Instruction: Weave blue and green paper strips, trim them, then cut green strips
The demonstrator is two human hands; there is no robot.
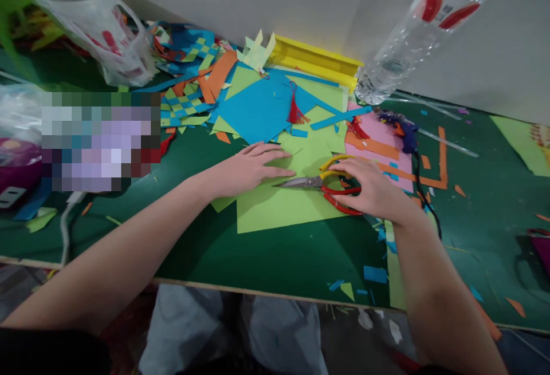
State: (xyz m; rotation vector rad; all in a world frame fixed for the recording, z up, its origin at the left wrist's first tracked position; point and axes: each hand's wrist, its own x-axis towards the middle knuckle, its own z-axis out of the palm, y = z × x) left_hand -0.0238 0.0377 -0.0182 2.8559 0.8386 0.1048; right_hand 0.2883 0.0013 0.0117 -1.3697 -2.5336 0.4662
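My right hand (365,186) grips the scissors (315,181), its fingers in the yellow and red handles. The blades point left and look closed or nearly so, lying over light green paper (275,212). My left hand (249,172) rests flat on that paper with its fingers stretched toward the blade tips. Beyond both hands lies a blue paper square (253,109) on more green sheets, with a red tassel (295,109) on it. Pink paper (380,129) with orange strips sits just past my right hand.
A yellow tray (315,57) runs along the wall beside a tilted clear bottle (404,48). A plastic bag (116,43) stands at back left, near woven paper pieces (184,106). A glue gun (397,126) lies at right. Scraps and a blurred-out device with a cable (66,229) surround the work.
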